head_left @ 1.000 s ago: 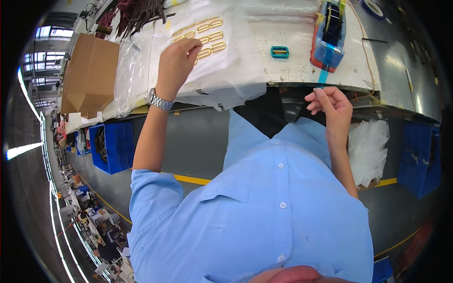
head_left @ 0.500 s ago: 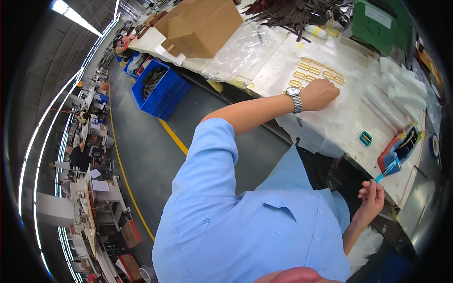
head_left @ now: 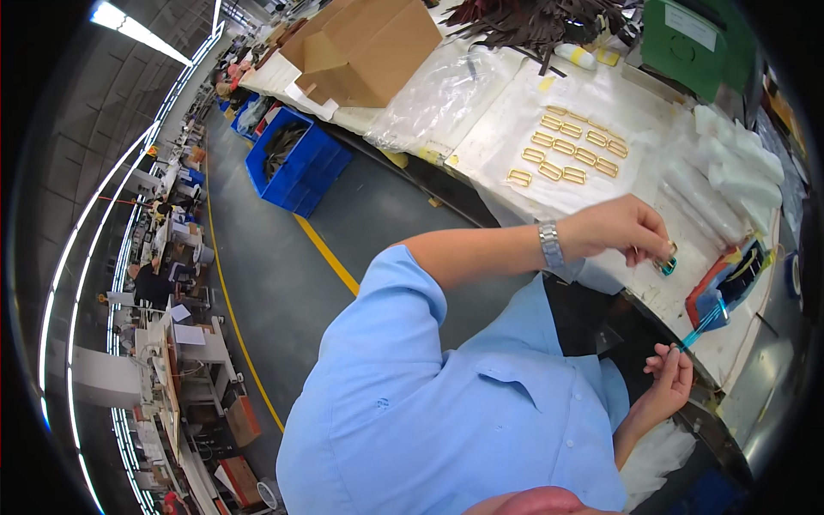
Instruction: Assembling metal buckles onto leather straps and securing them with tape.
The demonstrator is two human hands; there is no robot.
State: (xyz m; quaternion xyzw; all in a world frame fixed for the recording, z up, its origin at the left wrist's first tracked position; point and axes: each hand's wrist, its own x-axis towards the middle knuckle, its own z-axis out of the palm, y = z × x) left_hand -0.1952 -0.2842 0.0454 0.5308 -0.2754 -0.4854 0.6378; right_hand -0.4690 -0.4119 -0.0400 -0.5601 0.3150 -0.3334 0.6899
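My left hand [head_left: 625,230], with a metal watch at the wrist, is closed in a pinch on a small gold buckle [head_left: 671,250], mostly hidden by the fingers. Right beneath it is a teal-edged buckle-like piece [head_left: 668,265] at the table's near edge; I cannot tell whether the two touch. Gold rectangular buckles [head_left: 574,148] lie in rows on white sheeting farther off. Low at the right, my right hand [head_left: 670,375] is closed, pinching the end of a thin, shiny blue strip [head_left: 697,330]. The strip's far end reaches a red-and-blue holder [head_left: 719,287].
Behind the buckles stand an open cardboard box [head_left: 365,56], a heap of dark strips [head_left: 536,26] and a green box [head_left: 687,43]. Clear plastic wrap [head_left: 717,172] lies at the right, beside a blue tape roll [head_left: 790,268]. Blue bins [head_left: 296,163] stand on the floor.
My left hand has moved from the rows of buckles toward the near right, over the teal-edged piece, uncovering the rows. My right hand has shifted slightly, still pinching the blue strip.
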